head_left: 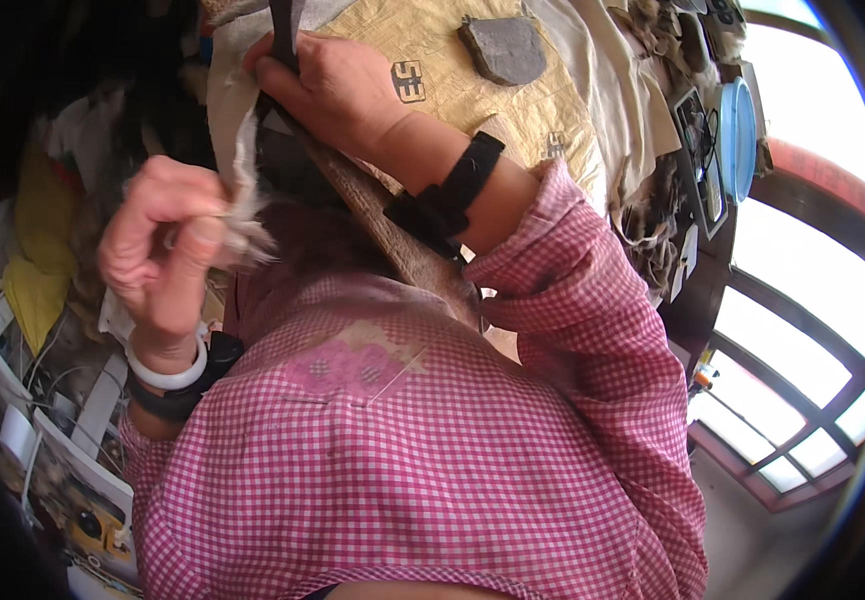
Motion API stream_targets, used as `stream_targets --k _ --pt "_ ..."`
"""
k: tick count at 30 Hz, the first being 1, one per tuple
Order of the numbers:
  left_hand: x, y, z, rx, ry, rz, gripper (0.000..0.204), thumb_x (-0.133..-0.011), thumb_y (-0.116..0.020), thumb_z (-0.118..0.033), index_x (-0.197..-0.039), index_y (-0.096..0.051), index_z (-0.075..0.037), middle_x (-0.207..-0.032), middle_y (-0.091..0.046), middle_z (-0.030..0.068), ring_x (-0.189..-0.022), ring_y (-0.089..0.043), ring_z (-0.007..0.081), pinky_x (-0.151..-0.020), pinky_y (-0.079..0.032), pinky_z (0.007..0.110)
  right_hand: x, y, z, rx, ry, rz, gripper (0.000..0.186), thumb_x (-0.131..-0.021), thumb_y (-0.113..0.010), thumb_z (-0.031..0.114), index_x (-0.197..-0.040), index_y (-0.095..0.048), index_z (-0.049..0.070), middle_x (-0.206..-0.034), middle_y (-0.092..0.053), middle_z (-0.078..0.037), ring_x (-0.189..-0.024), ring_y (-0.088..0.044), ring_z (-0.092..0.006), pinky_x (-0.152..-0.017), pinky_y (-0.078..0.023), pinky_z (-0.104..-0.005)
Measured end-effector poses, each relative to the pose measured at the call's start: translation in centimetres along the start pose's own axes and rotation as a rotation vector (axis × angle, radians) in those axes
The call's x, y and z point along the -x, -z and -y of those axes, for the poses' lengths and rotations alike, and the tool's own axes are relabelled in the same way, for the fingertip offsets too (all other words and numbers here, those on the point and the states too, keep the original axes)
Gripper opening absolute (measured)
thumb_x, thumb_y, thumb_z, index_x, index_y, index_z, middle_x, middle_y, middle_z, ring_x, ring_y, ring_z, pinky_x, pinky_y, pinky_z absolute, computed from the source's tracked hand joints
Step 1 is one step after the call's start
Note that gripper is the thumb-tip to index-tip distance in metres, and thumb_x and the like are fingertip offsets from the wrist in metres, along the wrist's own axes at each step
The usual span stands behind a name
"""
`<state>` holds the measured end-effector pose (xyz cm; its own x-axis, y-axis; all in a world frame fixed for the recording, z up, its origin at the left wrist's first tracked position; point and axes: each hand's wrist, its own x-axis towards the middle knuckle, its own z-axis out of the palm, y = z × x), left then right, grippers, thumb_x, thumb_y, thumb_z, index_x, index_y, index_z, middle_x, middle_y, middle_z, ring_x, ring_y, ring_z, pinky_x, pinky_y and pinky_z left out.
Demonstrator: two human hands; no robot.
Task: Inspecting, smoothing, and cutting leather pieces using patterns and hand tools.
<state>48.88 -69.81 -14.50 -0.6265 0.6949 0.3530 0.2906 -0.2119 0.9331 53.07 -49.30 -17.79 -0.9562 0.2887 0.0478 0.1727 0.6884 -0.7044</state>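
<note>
At the left, my left hand (167, 240) is closed, thumb and fingers pinching the furry lower edge of a pale strip of hide (232, 130). The strip runs up from the pinch toward my other hand. My right hand (337, 90) is closed around a dark, flat, blade-like tool (286, 30) that points up out of view. Whether its fingers also press on the hide is hidden. Beneath my right wrist a brown wooden board (382, 220) slants down toward my lap.
A dark grey stone slab (504, 50) lies on a yellowish printed sheet (442, 60). Hide and fur scraps (642, 130) hang along the right side, beside a blue round container (737, 140). A yellow cloth (34, 280) and cluttered white bins (72, 460) stand at the left.
</note>
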Motion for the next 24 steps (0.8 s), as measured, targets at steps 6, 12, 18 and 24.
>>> stream_targets --k 6,12,18,24 --pt "-0.9 6.0 4.6 0.117 0.321 -0.503 0.023 -0.093 -0.059 -0.007 -0.114 -0.059 0.002 -0.112 -0.06 0.0096 -0.108 -0.055 0.0154 -0.097 -0.042 0.03 -0.7 0.9 -0.7 -0.791 -0.157 0.051 0.028 -0.095 -0.049 0.03 -0.094 -0.065 0.007 -0.09 -0.069 -0.009 -0.086 -0.067 -0.0215 -0.074 -0.051 -0.0339" --pt "-3.0 3.3 5.5 -0.446 0.137 -0.01 0.062 -0.081 -0.076 -0.039 -0.123 -0.049 -0.003 -0.121 -0.055 0.0089 -0.114 -0.051 0.0221 -0.1 -0.037 0.037 1.1 7.1 -0.5 -1.36 -0.39 -0.258 0.031 -0.097 -0.045 0.036 -0.096 -0.061 0.01 -0.091 -0.065 -0.004 -0.082 -0.063 -0.013 -0.067 -0.049 -0.0272" --pt "-3.6 -0.3 8.5 -0.633 0.305 0.428 0.072 -0.067 -0.084 -0.049 -0.105 -0.044 -0.003 -0.085 -0.054 0.0113 -0.077 -0.058 0.0319 -0.071 -0.047 0.04 2.5 4.1 0.5 -0.646 -0.361 -0.279 0.044 -0.101 -0.035 0.044 -0.098 -0.053 0.005 -0.076 -0.052 -0.002 -0.072 -0.049 -0.0127 -0.066 -0.041 -0.029" --pt "-4.4 -0.3 9.6 -0.49 0.406 0.505 0.058 -0.074 -0.076 -0.03 -0.112 -0.042 -0.001 -0.085 -0.064 0.0177 -0.078 -0.065 0.0381 -0.067 -0.05 0.044 3.6 1.3 -0.3 -0.511 -0.342 -0.269 0.046 -0.1 -0.04 0.048 -0.105 -0.05 0.003 -0.086 -0.054 -0.008 -0.083 -0.055 -0.0203 -0.077 -0.044 -0.0334"
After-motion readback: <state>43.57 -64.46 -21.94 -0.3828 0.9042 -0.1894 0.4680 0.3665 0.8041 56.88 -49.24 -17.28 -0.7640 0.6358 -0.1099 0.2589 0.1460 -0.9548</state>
